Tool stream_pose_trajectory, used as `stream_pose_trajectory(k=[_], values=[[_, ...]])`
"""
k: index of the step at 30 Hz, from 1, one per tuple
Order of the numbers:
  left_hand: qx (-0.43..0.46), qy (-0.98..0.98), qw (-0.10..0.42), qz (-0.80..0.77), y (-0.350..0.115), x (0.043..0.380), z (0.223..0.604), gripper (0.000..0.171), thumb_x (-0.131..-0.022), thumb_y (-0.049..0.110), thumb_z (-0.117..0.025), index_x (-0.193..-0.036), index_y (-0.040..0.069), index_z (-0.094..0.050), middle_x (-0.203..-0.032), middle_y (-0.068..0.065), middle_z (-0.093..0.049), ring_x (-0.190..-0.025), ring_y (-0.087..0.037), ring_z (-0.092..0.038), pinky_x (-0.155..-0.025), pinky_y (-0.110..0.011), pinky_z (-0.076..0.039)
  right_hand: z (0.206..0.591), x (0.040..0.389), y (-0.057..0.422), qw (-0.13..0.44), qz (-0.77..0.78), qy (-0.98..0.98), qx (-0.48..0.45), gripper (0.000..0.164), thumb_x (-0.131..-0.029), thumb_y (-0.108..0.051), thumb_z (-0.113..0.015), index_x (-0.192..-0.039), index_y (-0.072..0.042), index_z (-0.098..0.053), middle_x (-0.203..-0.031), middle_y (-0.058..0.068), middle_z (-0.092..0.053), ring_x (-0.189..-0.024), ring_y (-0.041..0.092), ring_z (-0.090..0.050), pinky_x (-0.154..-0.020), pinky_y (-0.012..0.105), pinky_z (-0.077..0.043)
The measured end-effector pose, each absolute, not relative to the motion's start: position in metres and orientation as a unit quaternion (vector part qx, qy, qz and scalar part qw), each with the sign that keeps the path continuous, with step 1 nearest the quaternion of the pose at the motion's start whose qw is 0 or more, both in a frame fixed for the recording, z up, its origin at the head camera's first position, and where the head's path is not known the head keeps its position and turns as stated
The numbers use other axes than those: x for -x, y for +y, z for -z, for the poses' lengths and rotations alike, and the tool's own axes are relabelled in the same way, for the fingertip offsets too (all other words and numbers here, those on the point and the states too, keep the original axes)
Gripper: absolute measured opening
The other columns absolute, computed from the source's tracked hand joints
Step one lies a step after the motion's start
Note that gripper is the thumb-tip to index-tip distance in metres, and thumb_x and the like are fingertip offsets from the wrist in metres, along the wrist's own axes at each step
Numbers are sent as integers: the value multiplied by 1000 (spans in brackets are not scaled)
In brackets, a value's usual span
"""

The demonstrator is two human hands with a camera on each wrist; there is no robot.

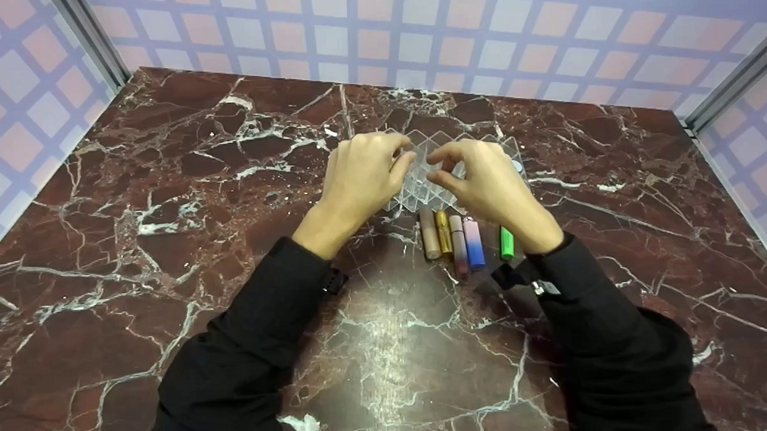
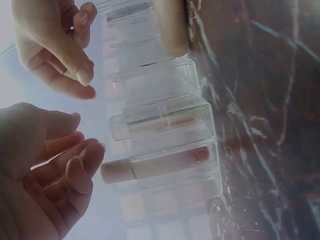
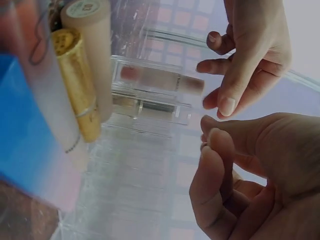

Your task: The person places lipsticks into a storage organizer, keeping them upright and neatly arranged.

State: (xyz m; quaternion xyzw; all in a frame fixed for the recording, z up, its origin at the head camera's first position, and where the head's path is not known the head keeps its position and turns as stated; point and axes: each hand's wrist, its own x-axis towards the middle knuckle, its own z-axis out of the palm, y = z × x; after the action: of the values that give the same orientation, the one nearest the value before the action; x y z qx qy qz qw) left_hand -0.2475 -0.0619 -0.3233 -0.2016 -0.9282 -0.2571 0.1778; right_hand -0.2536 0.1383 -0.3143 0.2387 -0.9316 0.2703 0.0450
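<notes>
Over the clear plastic organizer (image 1: 420, 195), my left hand (image 1: 364, 168) and right hand (image 1: 484, 174) hover facing each other, fingers loosely bent, with nothing visible between them. The organizer has diamond-shaped compartments. In the left wrist view, a lip gloss tube (image 2: 165, 166) with a pinkish end stands in one compartment. A second, dark-banded tube (image 3: 150, 109) stands in the neighbouring compartment in the right wrist view. In front of the organizer lie a beige tube (image 1: 429, 236), a gold tube (image 1: 445, 232), a lip gloss tube (image 1: 458, 245) and a pink-and-blue tube (image 1: 474, 244).
A bright green tube (image 1: 507, 242) lies apart, close to my right wrist. A small whitish round object (image 1: 517, 166) shows at the organizer's right side. The dark red marbled table (image 1: 187, 267) is bordered by checkered panels (image 1: 416, 42) at the back and sides.
</notes>
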Motion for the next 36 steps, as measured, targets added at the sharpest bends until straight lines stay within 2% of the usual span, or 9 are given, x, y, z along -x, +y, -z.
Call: stream_pose_trajectory(k=[4,9,14,18,24,27,29,32,36], values=[[200,-928,179,257,-61,246,321,22,-104,23,-64,-116,8,-75,-95,-7,-77,-57,-15,-57,-53,-28,-51,310,247,144,41,-263,-931,-249,26,-96,-20,-76,-119,-7,-75,-107,8,-75,-95,24,-69,-89,43,-55],[196,-929,175,260,-60,244,317,20,-104,22,-64,-113,9,-77,-95,-7,-78,-59,-16,-61,-55,-28,-52,308,242,151,35,-253,-932,-259,25,-97,-20,-75,-119,-8,-75,-105,7,-75,-90,22,-68,-86,43,-54],[199,-929,169,263,-59,240,313,20,-104,24,-64,-108,9,-77,-86,-5,-76,-58,-14,-59,-55,-26,-51,309,236,156,32,-243,-930,-273,24,-97,-19,-74,-117,-6,-75,-98,7,-75,-82,21,-68,-76,40,-56],[205,-932,153,256,-57,236,312,21,-105,25,-63,-104,8,-76,-79,-4,-72,-55,-12,-54,-52,-25,-48,312,230,156,29,-225,-928,-296,20,-96,-20,-75,-111,-7,-76,-93,5,-76,-77,19,-69,-69,36,-57],[207,-944,126,223,-55,235,313,25,-104,31,-64,-101,10,-77,-82,-3,-73,-56,-12,-54,-52,-24,-48,314,224,156,13,-207,-929,-308,16,-96,-23,-76,-101,-8,-78,-88,5,-76,-74,18,-69,-71,40,-58],[208,-947,117,214,-54,236,315,28,-103,33,-65,-90,11,-77,-71,1,-67,-53,-10,-49,-49,-24,-43,316,224,155,-3,-203,-930,-307,14,-96,-23,-77,-98,-9,-79,-88,4,-76,-69,16,-68,-70,39,-58],[210,-949,107,210,-53,237,317,35,-103,34,-64,-76,13,-71,-61,4,-58,-51,-9,-43,-47,-23,-38,317,223,155,-20,-199,-930,-308,15,-96,-23,-77,-97,-9,-79,-88,4,-77,-64,13,-67,-67,38,-59],[214,-954,85,194,-52,238,320,50,-103,36,-64,-59,17,-53,-53,7,-42,-51,-9,-37,-47,-23,-33,320,224,154,-40,-184,-931,-313,15,-95,-24,-77,-95,-9,-79,-85,4,-76,-58,11,-64,-62,35,-57],[211,-965,32,155,-53,239,325,56,-102,39,-65,-57,18,-39,-54,8,-33,-51,-10,-34,-47,-24,-32,326,224,151,-54,-167,-930,-323,16,-95,-27,-78,-91,-11,-80,-77,-1,-75,-55,9,-60,-56,33,-53]])
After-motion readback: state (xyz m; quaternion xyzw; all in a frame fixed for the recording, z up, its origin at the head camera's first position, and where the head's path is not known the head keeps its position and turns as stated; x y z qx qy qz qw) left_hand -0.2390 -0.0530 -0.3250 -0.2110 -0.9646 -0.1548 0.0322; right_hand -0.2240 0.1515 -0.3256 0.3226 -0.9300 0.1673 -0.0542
